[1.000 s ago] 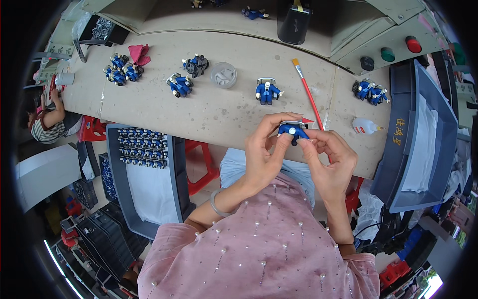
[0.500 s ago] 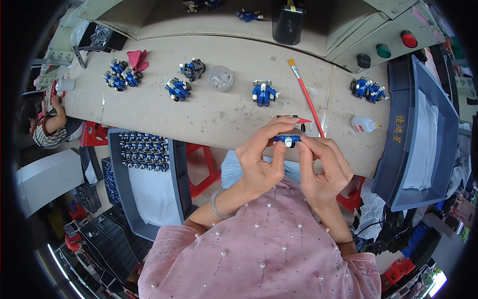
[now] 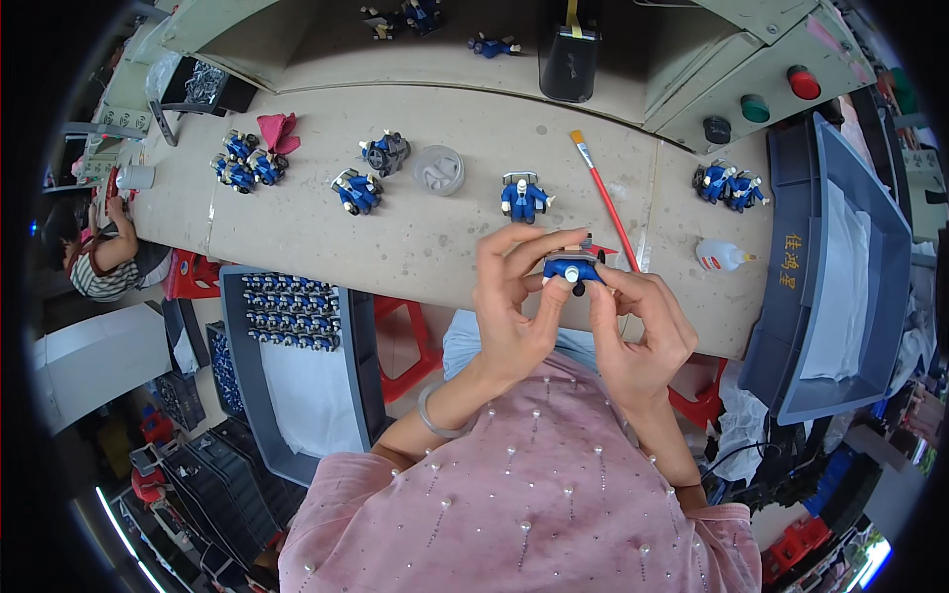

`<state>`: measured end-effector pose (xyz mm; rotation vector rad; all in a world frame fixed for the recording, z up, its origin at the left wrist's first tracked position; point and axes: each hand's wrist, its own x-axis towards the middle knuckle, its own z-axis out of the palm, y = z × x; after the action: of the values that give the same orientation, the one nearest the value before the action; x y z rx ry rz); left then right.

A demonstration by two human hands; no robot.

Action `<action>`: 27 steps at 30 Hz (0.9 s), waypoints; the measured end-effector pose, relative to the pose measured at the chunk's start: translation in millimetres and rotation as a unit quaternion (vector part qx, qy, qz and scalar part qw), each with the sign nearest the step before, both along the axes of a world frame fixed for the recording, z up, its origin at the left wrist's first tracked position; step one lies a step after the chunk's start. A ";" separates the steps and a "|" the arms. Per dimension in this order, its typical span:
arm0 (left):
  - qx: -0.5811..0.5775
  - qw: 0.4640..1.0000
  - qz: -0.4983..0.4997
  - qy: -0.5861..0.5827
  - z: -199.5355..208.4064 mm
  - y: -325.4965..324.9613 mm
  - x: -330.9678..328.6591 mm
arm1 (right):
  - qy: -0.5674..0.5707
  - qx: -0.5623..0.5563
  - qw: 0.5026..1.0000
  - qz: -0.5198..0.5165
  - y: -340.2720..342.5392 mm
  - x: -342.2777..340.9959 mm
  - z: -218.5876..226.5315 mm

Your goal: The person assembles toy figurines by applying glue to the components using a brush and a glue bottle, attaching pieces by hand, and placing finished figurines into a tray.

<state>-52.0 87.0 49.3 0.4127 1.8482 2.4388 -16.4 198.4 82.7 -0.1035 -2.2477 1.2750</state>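
Between both hands, just over the bench's near edge, is a small blue toy figure [image 3: 571, 269] with a white head and dark wheel-like parts. My left hand [image 3: 519, 306] is closed on its left side, the thumb below and fingers over the top. My right hand [image 3: 643, 326] pinches its right side with thumb and forefinger. A red pointed tip shows just behind the figure; what it belongs to is partly hidden. On the bench beyond stands a similar blue figure [image 3: 522, 198]. A red-handled paintbrush [image 3: 608, 203] lies to the right of it.
More blue figures [image 3: 356, 190] stand on the left of the bench, beside a clear plastic cup [image 3: 438, 171]. At right are a white squeeze bottle [image 3: 722, 254], a figure pair [image 3: 730, 184] and a grey-blue crate [image 3: 791, 296]. Another crate [image 3: 368, 366] at left holds rows of figures. A person [image 3: 104, 247] sits far left.
The held figure has tipped slightly, so more of its blue body and dark parts show. My left fingers have shifted a little on it. The whole view has moved slightly.
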 end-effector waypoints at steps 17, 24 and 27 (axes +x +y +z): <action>0.021 0.997 0.060 0.030 -6.5 -0.9 0.4 | -0.031 -0.076 0.997 0.014 11.5 3.4 -1.1; 0.009 0.997 0.081 0.003 -8.0 -1.3 5.1 | -0.049 -0.054 0.997 0.024 12.9 6.4 0.9; 0.002 0.997 0.078 -0.001 -8.4 -1.3 6.2 | -0.062 -0.073 0.995 0.023 12.4 7.1 0.7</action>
<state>-45.8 85.7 40.9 0.2750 1.9460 2.5392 -9.4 210.8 83.4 -0.1908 -2.2693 1.4930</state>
